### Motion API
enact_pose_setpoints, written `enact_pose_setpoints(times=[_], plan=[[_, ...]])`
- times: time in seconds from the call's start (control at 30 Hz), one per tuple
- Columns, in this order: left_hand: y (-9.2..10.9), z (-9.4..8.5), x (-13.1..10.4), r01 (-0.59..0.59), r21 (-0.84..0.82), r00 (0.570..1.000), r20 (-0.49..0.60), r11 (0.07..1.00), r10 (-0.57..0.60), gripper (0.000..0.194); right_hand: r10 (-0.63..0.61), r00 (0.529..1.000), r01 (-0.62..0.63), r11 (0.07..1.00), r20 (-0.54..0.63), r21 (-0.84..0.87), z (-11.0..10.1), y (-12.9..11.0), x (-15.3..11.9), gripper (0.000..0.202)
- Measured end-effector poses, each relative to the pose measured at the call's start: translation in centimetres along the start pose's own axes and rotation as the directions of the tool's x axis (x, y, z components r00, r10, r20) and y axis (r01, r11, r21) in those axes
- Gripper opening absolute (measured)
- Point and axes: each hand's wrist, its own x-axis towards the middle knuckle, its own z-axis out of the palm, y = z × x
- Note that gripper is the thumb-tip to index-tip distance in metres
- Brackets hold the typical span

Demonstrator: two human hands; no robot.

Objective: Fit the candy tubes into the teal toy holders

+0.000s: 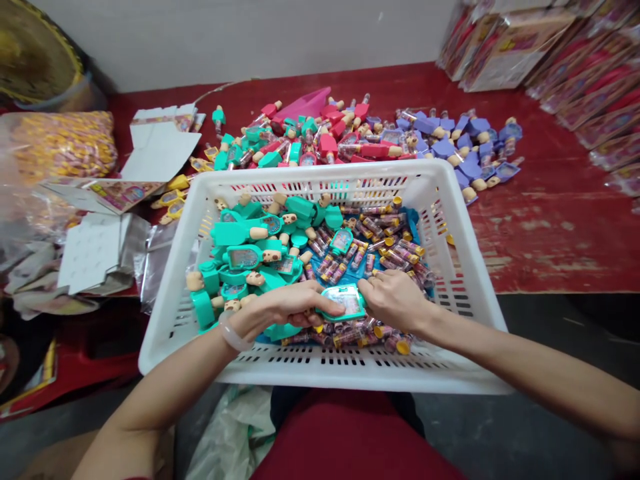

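Over the white basket (320, 377), my left hand (303, 303) grips a teal case with a clear window (351, 300), its thumb across the window. My right hand (393, 297) is closed at the right end of the same case; anything inside its fingers is hidden. Teal pieces with tan knobs (231, 233) fill the left part of the basket. Small clear tubes with yellow caps (395, 257) lie on the right and under my hands, over a blue sheet (356, 270).
Behind the basket on the red table (530, 233) lie red pieces (329, 145), more teal ones and purple pieces (463, 143). Packaged goods (520, 47) stand at the back right. Folded white cards (163, 150) and a bag of yellow pieces (65, 147) are on the left.
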Motion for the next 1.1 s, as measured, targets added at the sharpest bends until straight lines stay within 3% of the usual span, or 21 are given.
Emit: enact_pose_setpoints(times=[0.1,0.23,0.3,0.4,0.47,0.57,0.67,0.77,0.83,0.9,1.0,1.1], plan=[[0.2,0.2,-0.4,-0.022,0.033,0.999,-0.026,0.999,0.023,0.043,0.015,1.0,-0.015,1.0,-0.004,0.013,0.0,0.0,0.0,0.014],[0.7,0.3,-1.5,-0.139,0.239,0.979,-0.116,0.961,0.171,0.043,0.087,0.996,-0.086,0.993,-0.007,0.082,-0.1,0.4,0.7,0.011],[0.8,0.4,-1.8,-0.177,0.387,0.944,-0.193,0.905,0.267,0.04,0.152,0.988,-0.155,0.98,0.031,0.126,-0.2,0.7,1.3,0.015],[0.5,0.6,-1.7,-0.196,0.595,0.85,-0.292,0.779,0.437,0.035,0.186,0.968,-0.213,0.964,0.169,0.159,-0.1,1.0,1.8,0.016],[0.1,0.8,-1.2,-0.182,0.63,0.82,-0.327,0.755,0.47,0.035,0.176,0.953,-0.219,0.963,0.246,0.158,0.2,1.2,1.8,0.012],[-0.4,0.9,-0.5,-0.187,0.445,0.886,-0.308,0.876,0.346,0.039,0.183,0.964,-0.211,0.968,0.195,0.139,0.5,1.3,1.6,0.011],[-0.4,0.7,0.0,-0.142,0.037,0.98,-0.136,0.989,0.145,0.042,0.181,0.983,-0.182,0.979,0.019,0.089,0.2,1.5,1.3,0.012],[-0.2,0.3,0.3,0.001,-0.239,0.995,0.094,0.971,0.022,0.042,0.162,0.981,-0.16,0.987,-0.109,0.026,-0.3,1.6,1.0,0.02],[-0.2,0.2,0.5,0.03,-0.252,0.993,0.121,0.967,0.001,0.042,0.154,0.983,-0.155,0.988,-0.101,0.0,-0.6,1.5,0.9,0.022],[-0.3,0.3,0.5,-0.035,-0.169,0.999,0.018,0.985,0.038,0.044,0.156,0.988,-0.156,0.988,-0.017,0.0,-0.7,1.2,0.9,0.02],[-0.5,0.8,0.4,-0.174,0.119,0.971,-0.144,0.978,0.19,0.046,0.187,0.969,-0.197,0.979,0.16,0.052,-0.4,0.9,1.1,0.017],[-0.8,1.2,0.4,-0.222,0.559,0.874,-0.249,0.799,0.417,0.039,0.237,0.916,-0.276,0.958,0.324,0.078,0.0,0.9,1.5,0.02]])
